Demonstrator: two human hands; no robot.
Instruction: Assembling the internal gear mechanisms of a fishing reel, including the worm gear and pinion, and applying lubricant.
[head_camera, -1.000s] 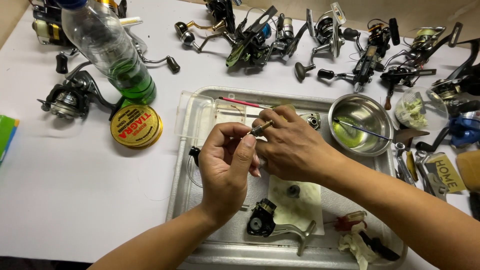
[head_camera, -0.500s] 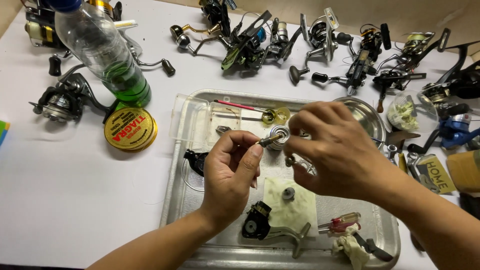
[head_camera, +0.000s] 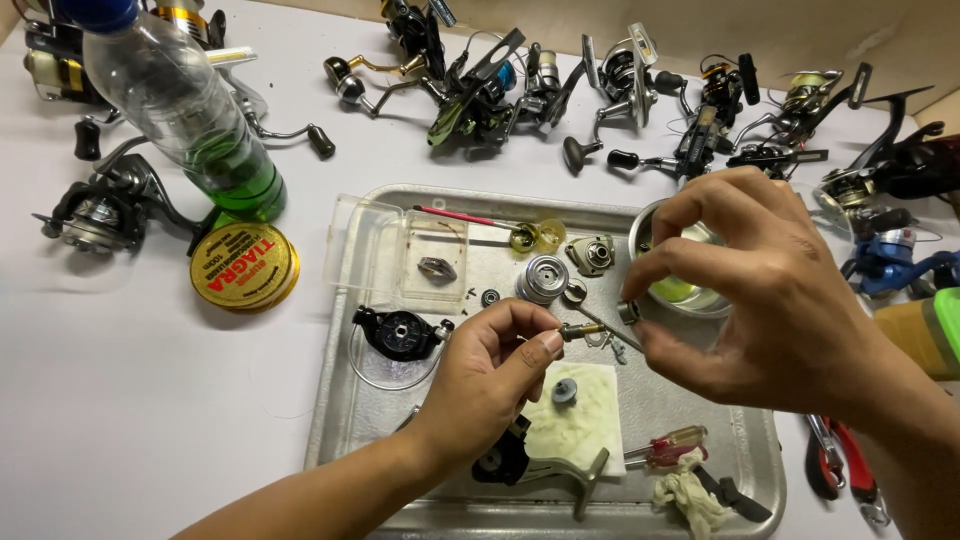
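Over a shallow metal tray (head_camera: 345, 400) on a white desk (head_camera: 130, 400), two bare hands work on small fishing-reel parts. The left hand (head_camera: 490, 375) pinches a thin metal shaft with a brass collar (head_camera: 592, 329) between thumb and forefinger, holding it above the tray's middle. The right hand (head_camera: 770, 300) grips a small silver ring-shaped part (head_camera: 629, 312) in its fingertips, right at the shaft's far tip (whether ring and shaft touch cannot be told).

Below the hands, a white folded cloth (head_camera: 580, 425) carries a small grey-blue gear (head_camera: 565, 391). A silver ribbed spool (head_camera: 541, 279) stands near the tray's far edge, beside a round steel bowl (head_camera: 690, 298) partly hidden by the right hand. A black round reel side plate (head_camera: 398, 333) lies towards the tray's left edge, and a clear plastic box (head_camera: 400, 255) sits at its far left corner.

Off the tray, a clear plastic bottle of green liquid (head_camera: 190, 120) and a flat round yellow tin (head_camera: 244, 266) stand on the desk's left part; assorted spinning reels (head_camera: 500, 85) line its far edge.
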